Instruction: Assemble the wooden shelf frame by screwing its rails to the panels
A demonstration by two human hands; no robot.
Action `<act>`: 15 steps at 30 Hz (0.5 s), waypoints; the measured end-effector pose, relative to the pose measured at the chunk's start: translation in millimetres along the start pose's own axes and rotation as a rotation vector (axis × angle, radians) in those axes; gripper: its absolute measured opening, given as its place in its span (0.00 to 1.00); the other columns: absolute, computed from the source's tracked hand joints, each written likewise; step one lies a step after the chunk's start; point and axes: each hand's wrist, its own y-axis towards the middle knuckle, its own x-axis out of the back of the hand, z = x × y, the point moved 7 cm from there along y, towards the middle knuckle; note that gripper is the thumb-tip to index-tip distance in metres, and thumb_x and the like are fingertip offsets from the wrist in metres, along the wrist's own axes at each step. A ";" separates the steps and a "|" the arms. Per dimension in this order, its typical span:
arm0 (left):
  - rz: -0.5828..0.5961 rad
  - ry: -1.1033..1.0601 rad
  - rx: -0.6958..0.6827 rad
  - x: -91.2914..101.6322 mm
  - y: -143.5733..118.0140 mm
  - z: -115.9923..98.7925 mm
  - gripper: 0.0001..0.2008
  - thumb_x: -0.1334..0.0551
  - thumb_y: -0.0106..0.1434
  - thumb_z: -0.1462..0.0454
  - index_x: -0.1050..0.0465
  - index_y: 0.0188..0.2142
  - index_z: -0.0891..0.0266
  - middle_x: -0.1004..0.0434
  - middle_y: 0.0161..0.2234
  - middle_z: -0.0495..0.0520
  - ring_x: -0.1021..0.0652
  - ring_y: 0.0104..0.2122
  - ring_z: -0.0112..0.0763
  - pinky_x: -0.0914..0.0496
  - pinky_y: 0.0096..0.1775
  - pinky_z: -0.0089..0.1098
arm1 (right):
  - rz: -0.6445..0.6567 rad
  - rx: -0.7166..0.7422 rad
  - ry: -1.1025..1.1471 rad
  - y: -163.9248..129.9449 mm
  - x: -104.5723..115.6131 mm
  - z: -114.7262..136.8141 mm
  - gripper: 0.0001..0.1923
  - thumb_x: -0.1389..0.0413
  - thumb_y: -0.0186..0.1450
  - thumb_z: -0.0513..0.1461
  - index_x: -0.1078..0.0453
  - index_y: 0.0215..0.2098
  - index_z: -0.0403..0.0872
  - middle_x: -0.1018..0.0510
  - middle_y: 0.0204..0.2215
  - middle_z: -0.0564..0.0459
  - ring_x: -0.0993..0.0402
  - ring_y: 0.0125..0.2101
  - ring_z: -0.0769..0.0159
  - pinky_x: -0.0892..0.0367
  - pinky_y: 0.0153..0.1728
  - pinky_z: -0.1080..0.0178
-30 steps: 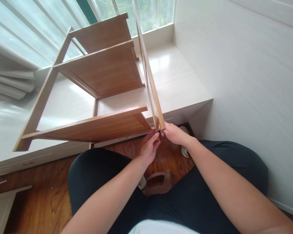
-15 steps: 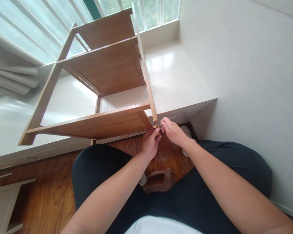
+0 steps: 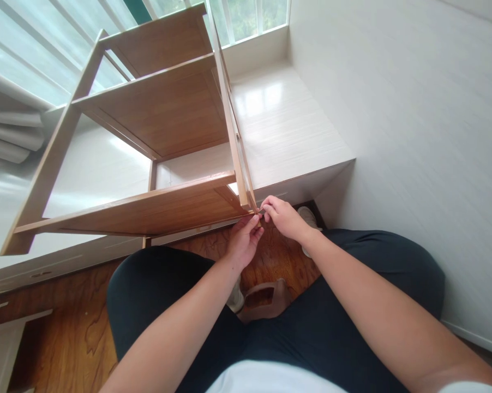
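Light wooden shelf rack (image 3: pixel 148 125) with three shelves, tipped on white platform, corner overhanging

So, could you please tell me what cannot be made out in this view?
- Small item at the right hand's fingertips: too small to identify.
- Left hand's palm side: turned away.
- Wooden shelf unit's far end: cut by the top edge.
- Brown object on the floor: partly behind the legs.
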 end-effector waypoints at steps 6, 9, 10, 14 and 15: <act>0.022 0.031 0.012 -0.4 0.7 -3.0 0.13 0.21 0.52 0.65 0.16 0.37 0.62 0.16 0.36 0.52 0.23 0.31 0.22 0.29 0.35 0.24 | 0.052 -0.025 0.085 -1.3 -5.4 -3.5 0.09 0.49 0.71 0.39 0.31 0.33 0.49 0.21 0.24 0.57 0.28 0.28 0.65 0.36 0.36 0.63; 0.020 0.034 0.008 -0.8 2.4 -4.8 0.12 0.22 0.53 0.66 0.16 0.37 0.62 0.16 0.37 0.52 0.23 0.32 0.22 0.29 0.35 0.24 | 0.020 -0.038 0.160 -1.5 -6.2 -5.4 0.08 0.49 0.71 0.39 0.30 0.35 0.49 0.21 0.23 0.57 0.27 0.28 0.65 0.35 0.37 0.62; 0.018 0.034 0.006 -1.1 3.2 -5.2 0.11 0.22 0.53 0.66 0.16 0.37 0.62 0.16 0.36 0.52 0.23 0.32 0.22 0.29 0.35 0.24 | 0.006 -0.045 0.186 -1.4 -6.6 -6.6 0.08 0.49 0.71 0.39 0.30 0.35 0.49 0.21 0.23 0.57 0.26 0.28 0.65 0.35 0.37 0.62; -0.002 0.027 -0.010 -1.5 7.7 -5.5 0.10 0.22 0.54 0.66 0.17 0.36 0.62 0.17 0.34 0.52 0.22 0.31 0.23 0.28 0.35 0.24 | -0.054 -0.070 0.294 -0.6 -10.3 -14.6 0.08 0.47 0.70 0.42 0.30 0.36 0.49 0.22 0.22 0.57 0.26 0.28 0.64 0.34 0.37 0.61; -0.010 0.023 -0.017 -1.1 8.8 -5.3 0.10 0.22 0.54 0.66 0.17 0.35 0.62 0.17 0.34 0.52 0.22 0.31 0.23 0.28 0.36 0.24 | -0.070 -0.072 0.327 -0.5 -11.8 -16.9 0.08 0.47 0.70 0.43 0.29 0.36 0.48 0.22 0.22 0.58 0.26 0.27 0.64 0.33 0.37 0.61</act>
